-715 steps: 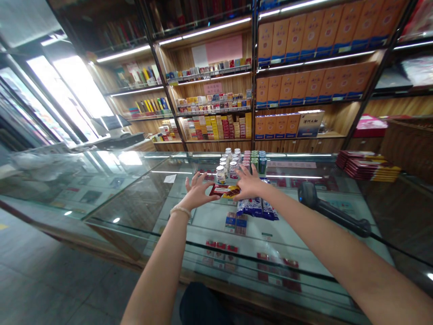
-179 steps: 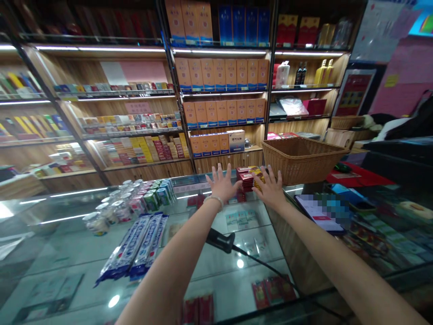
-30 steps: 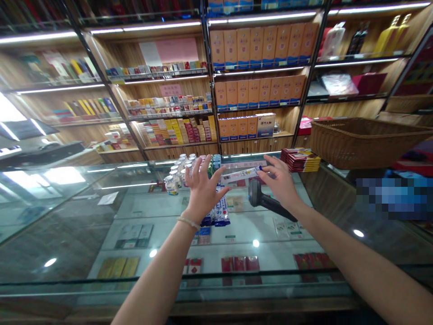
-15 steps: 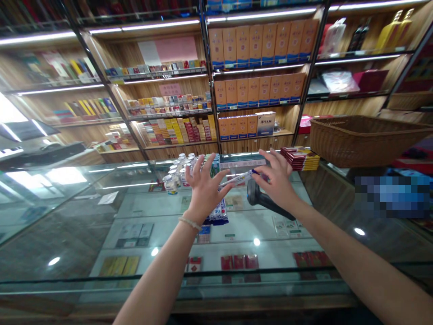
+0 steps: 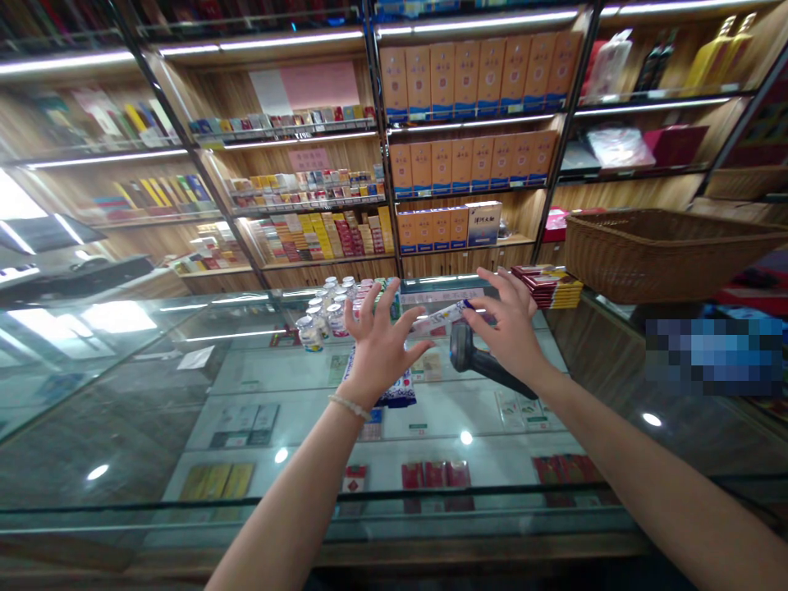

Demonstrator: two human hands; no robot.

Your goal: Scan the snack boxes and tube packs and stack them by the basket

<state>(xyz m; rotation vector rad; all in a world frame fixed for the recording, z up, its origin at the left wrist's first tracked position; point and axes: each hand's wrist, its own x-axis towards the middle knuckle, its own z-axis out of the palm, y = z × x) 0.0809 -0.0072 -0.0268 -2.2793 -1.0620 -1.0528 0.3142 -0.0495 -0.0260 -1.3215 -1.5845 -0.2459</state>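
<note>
A slim white packet (image 5: 440, 318) with blue ends is pinched by its right end in my right hand (image 5: 506, 322), above the glass counter. My left hand (image 5: 378, 349), fingers spread, hovers at the packet's left end; I cannot tell whether its index fingertip touches it. Partly hidden under my left hand lies a blue-and-white printed bag (image 5: 401, 389). A dark handheld barcode scanner (image 5: 486, 361) rests on the glass below my right hand. Beyond my left hand stands a group of small white-capped bottles (image 5: 313, 328), with a green pack (image 5: 392, 305) beside them.
Cigarette packs (image 5: 436, 476) show through the glass counter (image 5: 246, 373). At the right are a stack of red-and-yellow packs (image 5: 547, 287) and a wicker basket (image 5: 652, 258). Shelves behind hold orange boxes (image 5: 466, 82). Electronic equipment (image 5: 92, 283) stands at the far left.
The slim packet has tilted slightly and shows more of its printed face. My left hand has shifted a little to the right and down, its thumb lower. My right hand has barely moved.
</note>
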